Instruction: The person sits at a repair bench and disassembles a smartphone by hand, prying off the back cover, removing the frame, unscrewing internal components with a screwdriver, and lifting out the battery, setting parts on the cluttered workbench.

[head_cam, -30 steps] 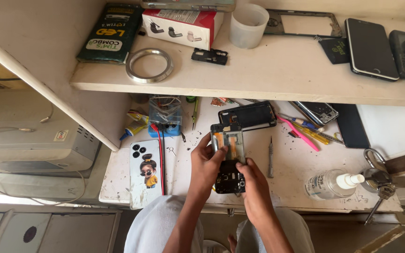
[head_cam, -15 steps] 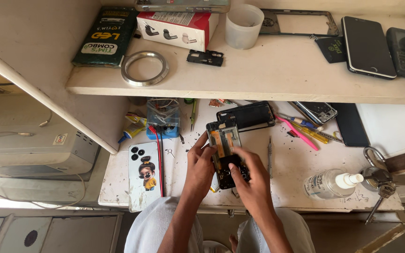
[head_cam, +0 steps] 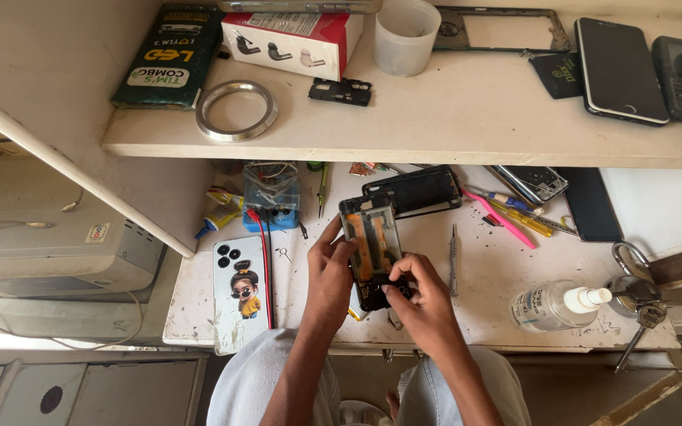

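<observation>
An opened phone [head_cam: 372, 244], back cover off and its orange-brown inner parts showing, is held upright above the white worktable [head_cam: 507, 315]. My left hand [head_cam: 330, 272] grips its left edge, fingers wrapped around the side. My right hand [head_cam: 422, 293] pinches the phone's lower end, fingertips on the dark bottom section. A black phone frame [head_cam: 414, 189] lies on the table just behind the phone. Whether a tool sits between my right fingers is not visible.
A phone case with a cartoon girl [head_cam: 242, 290] lies at left, a blue box with red wires [head_cam: 271, 203] behind it. Pink and yellow tools [head_cam: 507, 217], a metal pick [head_cam: 453, 256] and a clear spray bottle [head_cam: 554, 306] lie right. The shelf [head_cam: 436, 126] holds a cup, ring, boxes, phones.
The phone and both hands have risen slightly toward the shelf edge and tilted; my right hand has shifted lower on the phone's bottom end.
</observation>
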### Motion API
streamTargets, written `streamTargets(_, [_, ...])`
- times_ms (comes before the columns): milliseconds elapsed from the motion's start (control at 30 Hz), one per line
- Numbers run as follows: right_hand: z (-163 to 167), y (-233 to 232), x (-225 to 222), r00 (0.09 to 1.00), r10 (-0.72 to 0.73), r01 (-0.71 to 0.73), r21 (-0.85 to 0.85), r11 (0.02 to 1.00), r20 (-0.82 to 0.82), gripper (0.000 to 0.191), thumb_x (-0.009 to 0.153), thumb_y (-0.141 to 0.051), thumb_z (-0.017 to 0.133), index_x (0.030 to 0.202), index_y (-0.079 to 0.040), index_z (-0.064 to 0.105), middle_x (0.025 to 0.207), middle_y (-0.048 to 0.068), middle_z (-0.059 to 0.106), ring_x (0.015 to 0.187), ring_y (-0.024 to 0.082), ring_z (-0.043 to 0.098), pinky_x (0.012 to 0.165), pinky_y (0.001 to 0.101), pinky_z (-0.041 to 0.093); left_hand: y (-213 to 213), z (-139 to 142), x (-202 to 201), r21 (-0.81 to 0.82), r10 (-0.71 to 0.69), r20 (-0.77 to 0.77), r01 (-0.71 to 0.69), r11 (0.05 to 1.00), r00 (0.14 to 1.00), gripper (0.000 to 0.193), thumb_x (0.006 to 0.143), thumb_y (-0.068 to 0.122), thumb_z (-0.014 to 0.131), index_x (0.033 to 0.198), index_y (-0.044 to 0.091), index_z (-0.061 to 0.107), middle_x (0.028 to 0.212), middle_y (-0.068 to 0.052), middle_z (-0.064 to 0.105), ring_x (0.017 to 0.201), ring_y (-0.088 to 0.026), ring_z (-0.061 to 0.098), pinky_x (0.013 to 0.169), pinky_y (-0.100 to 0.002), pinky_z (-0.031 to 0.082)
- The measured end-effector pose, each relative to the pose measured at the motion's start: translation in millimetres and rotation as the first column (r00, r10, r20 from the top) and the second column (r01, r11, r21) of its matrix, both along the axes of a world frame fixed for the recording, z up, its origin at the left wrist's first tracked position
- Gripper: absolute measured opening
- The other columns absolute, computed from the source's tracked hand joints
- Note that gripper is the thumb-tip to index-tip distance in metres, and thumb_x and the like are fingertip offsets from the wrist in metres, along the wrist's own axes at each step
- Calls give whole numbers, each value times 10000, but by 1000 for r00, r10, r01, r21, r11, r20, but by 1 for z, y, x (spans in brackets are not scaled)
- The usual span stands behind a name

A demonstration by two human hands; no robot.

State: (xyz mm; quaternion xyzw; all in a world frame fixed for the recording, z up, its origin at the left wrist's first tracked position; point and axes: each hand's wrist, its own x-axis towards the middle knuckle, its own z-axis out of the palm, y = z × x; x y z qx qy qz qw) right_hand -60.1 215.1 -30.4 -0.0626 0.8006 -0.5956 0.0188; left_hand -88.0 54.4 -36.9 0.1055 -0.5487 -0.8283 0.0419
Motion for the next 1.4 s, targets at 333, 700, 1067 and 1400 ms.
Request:
streamTargets(333, [-6, 6, 0, 984, -64, 104, 249, 963, -165, 449, 909, -241, 738, 1279, -107, 520, 1283, 158, 614, 1166, 285, 599, 935, 417, 516, -48, 7, 1, 305, 387, -83, -346, 887, 918, 665, 915, 38, 511, 1561, -4, 359, 1039, -112, 718, 815, -153, 702, 739, -312, 600])
streamTargets(700, [13, -48, 12, 977, 142, 13, 705, 709, -161, 940, 611, -357, 931, 1388, -121, 458, 1333, 179, 445, 1230, 393, 406, 972, 575, 356, -59, -12, -5, 395, 492, -44, -437, 808, 869, 600, 930, -3, 538, 1520, -56, 447, 1213, -119, 696, 992, -155, 683, 863, -303, 578])
streamTargets(1067, [-1, 8, -25, 972, -119, 196, -422, 885, 202, 581, 801, -225, 601, 1351, -92, 468, 1351, 123, 542, 1251, 287, 518, 985, 533, 469, -70, -17, -4, 454, 507, 7, -455, 766, 862, 578, 940, 28, 535, 1508, -42, 457, 1213, -147, 678, 992, -193, 692, 856, -340, 590])
streamTargets(1400, [23, 23, -24, 895, 135, 343, -850, 399, 424, 604, 895, -490, 537, 1326, -68, 556, 1370, 168, 563, 1192, 334, 524, 1044, 537, 438, -72, -26, -9, 454, 524, 108, -510, 730, 845, 596, 932, 35, 549, 1508, -15, 404, 1278, -153, 642, 1082, -203, 676, 904, -343, 592])
